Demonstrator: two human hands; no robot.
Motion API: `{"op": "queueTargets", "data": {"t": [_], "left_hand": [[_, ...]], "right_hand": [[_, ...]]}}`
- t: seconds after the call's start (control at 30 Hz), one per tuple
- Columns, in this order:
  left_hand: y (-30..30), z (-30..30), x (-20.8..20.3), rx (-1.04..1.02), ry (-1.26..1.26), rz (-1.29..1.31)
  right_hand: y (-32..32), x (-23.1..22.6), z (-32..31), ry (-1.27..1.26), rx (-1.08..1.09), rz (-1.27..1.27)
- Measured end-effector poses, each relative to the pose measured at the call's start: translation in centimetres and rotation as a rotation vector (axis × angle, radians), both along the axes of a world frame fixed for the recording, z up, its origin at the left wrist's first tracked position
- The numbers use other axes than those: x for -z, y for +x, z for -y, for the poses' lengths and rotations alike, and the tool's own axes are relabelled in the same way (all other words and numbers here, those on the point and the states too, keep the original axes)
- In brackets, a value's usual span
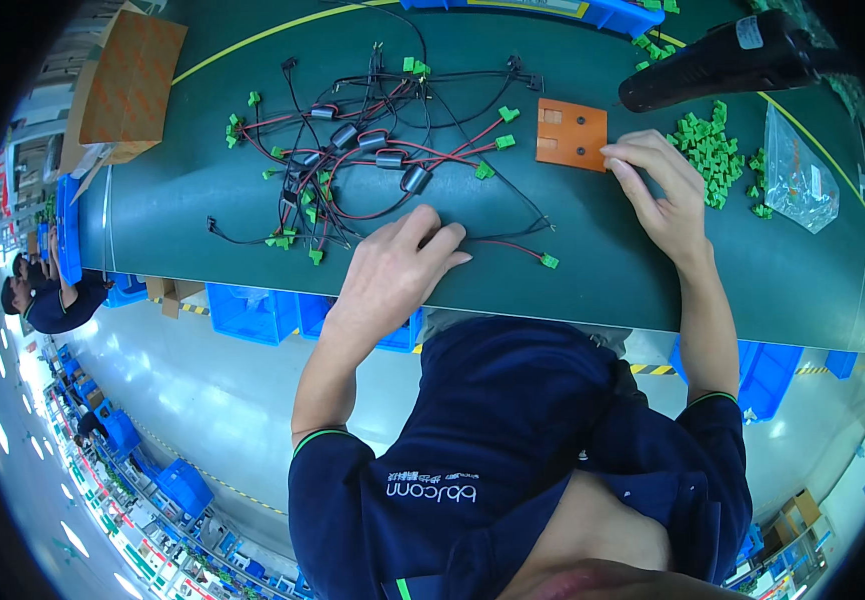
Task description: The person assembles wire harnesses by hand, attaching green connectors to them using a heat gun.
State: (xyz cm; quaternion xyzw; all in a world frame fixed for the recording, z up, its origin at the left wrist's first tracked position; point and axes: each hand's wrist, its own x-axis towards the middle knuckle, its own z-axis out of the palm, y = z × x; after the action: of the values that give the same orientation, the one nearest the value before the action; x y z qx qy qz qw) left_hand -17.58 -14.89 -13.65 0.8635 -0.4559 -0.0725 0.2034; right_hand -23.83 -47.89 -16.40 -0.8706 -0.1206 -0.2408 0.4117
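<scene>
My left hand (393, 270) lies palm down near the front edge of the dark green table (203, 200). Its fingertips press on a black and red wire that ends in a small green connector (550, 261). This wire belongs to a tangled bundle of wires (363, 150) with black cylinders and green connectors, spread just beyond the hand. My right hand (658, 190) reaches to an orange plate (571, 133), thumb and fingers pinching its right edge. A heap of loose green connectors (708, 150) sits right behind that hand.
A black power tool (723, 58) hangs over the table's far right. Beside the heap lies a clear plastic bag (798, 180). A cardboard box (128, 85) stands at the far left, with blue bins (248, 312) under the table. Other people (48, 300) work at the left.
</scene>
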Motion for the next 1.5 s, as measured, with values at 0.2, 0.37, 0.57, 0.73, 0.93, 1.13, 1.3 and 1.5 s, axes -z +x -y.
{"op": "queueTargets", "data": {"t": [0.2,0.37,0.57,0.73,0.93,1.13,1.3,1.5], "left_hand": [[0.8,1.2,0.0,0.044,-0.074,0.202],[3.7,1.8,0.2,0.035,-0.192,0.262],[7.2,4.4,-0.7,0.153,-0.064,0.196],[9.7,4.8,-1.9,0.202,-0.074,-0.057],[11.5,5.9,-0.9,0.231,-0.124,-0.279],[10.5,5.4,-0.5,0.212,-0.197,-0.317],[8.9,5.6,-0.7,0.271,-0.17,-0.226],[9.8,4.0,-3.5,0.295,-0.427,-0.182]], "right_hand": [[-0.2,-0.6,0.0,-0.112,-0.083,0.168],[-2.5,-0.6,4.2,0.312,0.096,0.376],[-3.8,0.8,9.8,-0.136,0.563,-0.07],[-3.0,-1.8,7.0,-0.608,0.326,-0.238],[-2.5,0.8,8.9,-0.55,0.301,-0.182],[-1.4,-0.5,6.1,-0.628,0.388,-0.165],[-2.1,1.9,7.7,-0.522,0.335,-0.209],[-2.3,0.9,6.8,-0.177,0.571,-0.256]]}}
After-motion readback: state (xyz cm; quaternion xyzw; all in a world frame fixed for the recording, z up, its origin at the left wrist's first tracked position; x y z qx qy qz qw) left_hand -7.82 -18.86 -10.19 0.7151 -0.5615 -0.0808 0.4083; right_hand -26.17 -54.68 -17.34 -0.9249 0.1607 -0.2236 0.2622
